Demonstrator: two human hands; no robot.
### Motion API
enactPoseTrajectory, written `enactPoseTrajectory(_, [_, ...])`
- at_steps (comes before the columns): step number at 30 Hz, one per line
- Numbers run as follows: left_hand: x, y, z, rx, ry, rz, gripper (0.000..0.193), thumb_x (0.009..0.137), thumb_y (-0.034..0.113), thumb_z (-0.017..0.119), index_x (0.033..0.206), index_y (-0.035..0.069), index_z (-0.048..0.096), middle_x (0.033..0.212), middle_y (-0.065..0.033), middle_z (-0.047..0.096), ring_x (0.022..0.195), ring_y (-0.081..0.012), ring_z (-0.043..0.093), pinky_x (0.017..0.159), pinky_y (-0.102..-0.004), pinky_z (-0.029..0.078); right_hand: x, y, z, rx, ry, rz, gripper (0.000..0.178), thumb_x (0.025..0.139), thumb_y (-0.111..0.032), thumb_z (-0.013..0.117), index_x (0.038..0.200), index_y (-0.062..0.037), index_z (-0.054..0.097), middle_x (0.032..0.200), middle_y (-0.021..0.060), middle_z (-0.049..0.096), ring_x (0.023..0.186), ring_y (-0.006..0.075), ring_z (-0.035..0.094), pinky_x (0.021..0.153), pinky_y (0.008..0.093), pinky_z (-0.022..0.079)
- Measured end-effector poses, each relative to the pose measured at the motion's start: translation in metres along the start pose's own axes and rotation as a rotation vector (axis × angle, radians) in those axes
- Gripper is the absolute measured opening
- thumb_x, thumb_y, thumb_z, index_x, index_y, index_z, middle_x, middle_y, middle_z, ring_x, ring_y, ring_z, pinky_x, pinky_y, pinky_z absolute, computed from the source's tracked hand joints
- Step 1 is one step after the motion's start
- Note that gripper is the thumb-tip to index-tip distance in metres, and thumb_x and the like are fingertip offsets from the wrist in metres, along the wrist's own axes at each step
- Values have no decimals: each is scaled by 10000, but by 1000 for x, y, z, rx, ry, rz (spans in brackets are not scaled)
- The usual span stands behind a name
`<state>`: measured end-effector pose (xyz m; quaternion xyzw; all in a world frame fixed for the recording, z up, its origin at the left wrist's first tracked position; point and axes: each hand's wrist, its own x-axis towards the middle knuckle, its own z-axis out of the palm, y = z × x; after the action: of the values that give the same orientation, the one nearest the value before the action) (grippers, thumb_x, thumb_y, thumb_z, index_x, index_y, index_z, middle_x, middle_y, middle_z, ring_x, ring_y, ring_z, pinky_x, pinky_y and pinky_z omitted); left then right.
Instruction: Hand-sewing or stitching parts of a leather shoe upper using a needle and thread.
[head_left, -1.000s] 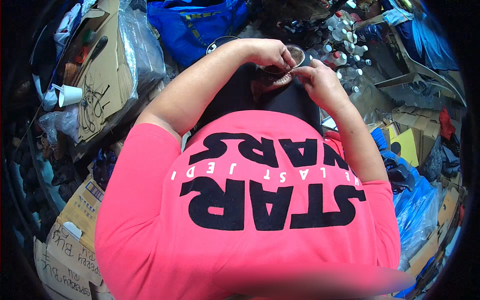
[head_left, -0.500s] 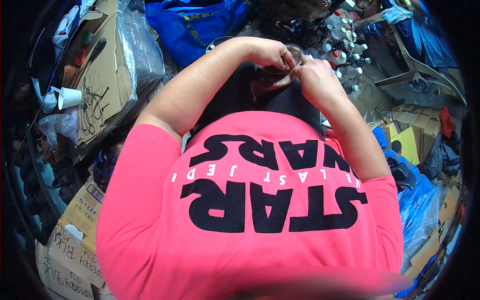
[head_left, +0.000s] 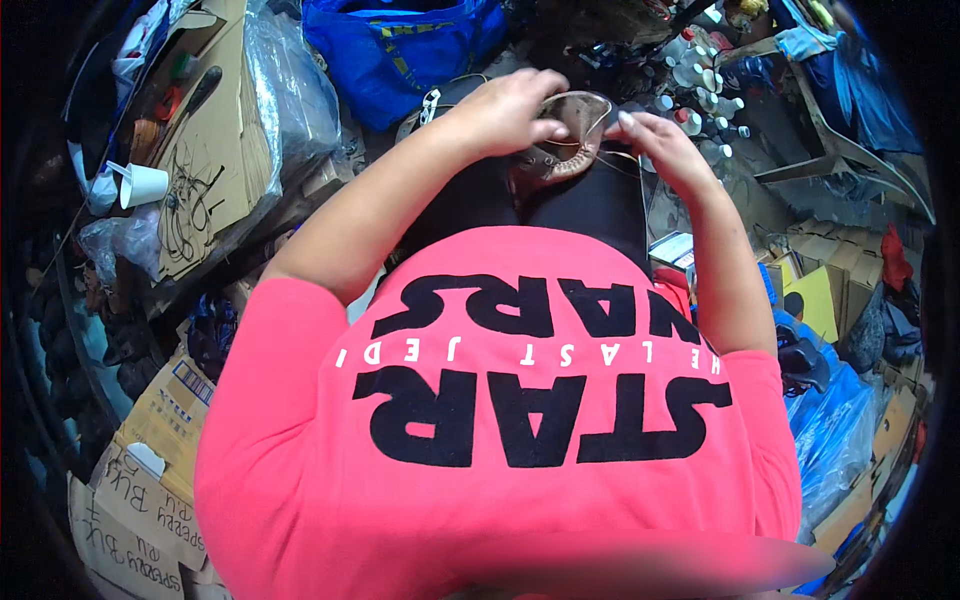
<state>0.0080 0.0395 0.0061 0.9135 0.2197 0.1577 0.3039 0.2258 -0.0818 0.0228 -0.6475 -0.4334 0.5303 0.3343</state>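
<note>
A brown leather shoe (head_left: pixel 572 160) rests between my knees, on dark trousers. Its opening faces up, and a row of gathered stitches curves along the near right edge. My left hand (head_left: pixel 510 112) is at the shoe's left side, thumb over the opening and fingers spread apart. To the right of the shoe, my right hand (head_left: pixel 662 148) has thumb and forefinger pinched together. A thin light thread (head_left: pixel 622 155) runs from the shoe's edge toward this hand; its exact end at the fingertips is too small to see.
A blue bag (head_left: pixel 405 55) lies beyond my left arm. Several plastic bottles (head_left: pixel 705 95) cluster at the far right, near a metal-edged frame (head_left: pixel 830 130). Flattened cardboard (head_left: pixel 205 130), a white cup (head_left: pixel 143 186) and plastic wrap are on the left; blue plastic (head_left: pixel 825 410) lies right.
My hands, close together at the shoe's far edge before, have moved apart: the left to the left, the right to the right. The shoe's opening now shows between them.
</note>
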Motion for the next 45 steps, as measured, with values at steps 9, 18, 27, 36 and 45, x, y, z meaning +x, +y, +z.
enactPoseTrajectory(9, [-26, -26, -54, -795, 299, -436, 280, 936, 274, 502, 952, 34, 645, 934, -80, 644, 881, -183, 594, 815, -310, 462, 10, 26, -2, -440, 562, -281, 236, 874, -255, 569, 796, -46, 645, 832, 88, 614, 806, 236, 586, 749, 314, 446])
enactPoseTrajectory(18, [-31, -47, -38, -1759, 200, -656, 481, 979, 369, 375, 558, 147, 310, 479, 28, 250, 432, -114, 255, 585, -296, 363, -23, 29, 12, 1172, 11, -29, 461, 972, -370, 396, 574, -140, 357, 478, -33, 264, 407, 111, 236, 574, 288, 322])
enactPoseTrajectory(27, [-92, -103, -111, -178, 127, -317, 371, 832, 169, 589, 1195, 94, 584, 1035, -93, 633, 983, -199, 594, 862, -322, 470, -66, 69, -63, -230, 197, 240, 416, 850, -229, 633, 1212, -40, 552, 1106, 117, 619, 968, 188, 575, 853, 316, 447])
enactPoseTrajectory(36, [-50, 29, -20, -128, -58, -36, 402, 719, 387, 715, 914, 46, 633, 933, -143, 585, 911, -309, 576, 799, -384, 461, 3, -55, 21, -571, 6, -144, 519, 772, -255, 730, 1239, -116, 549, 753, -18, 526, 693, 70, 476, 640, 218, 420])
enactPoseTrajectory(45, [-43, 20, 28, -197, -133, 61, 289, 755, 285, 701, 919, 88, 565, 948, -106, 542, 892, -311, 572, 752, -395, 452, 23, -19, 12, -526, -66, -4, 359, 776, -284, 735, 926, 27, 639, 809, 24, 644, 754, 90, 554, 703, 260, 460])
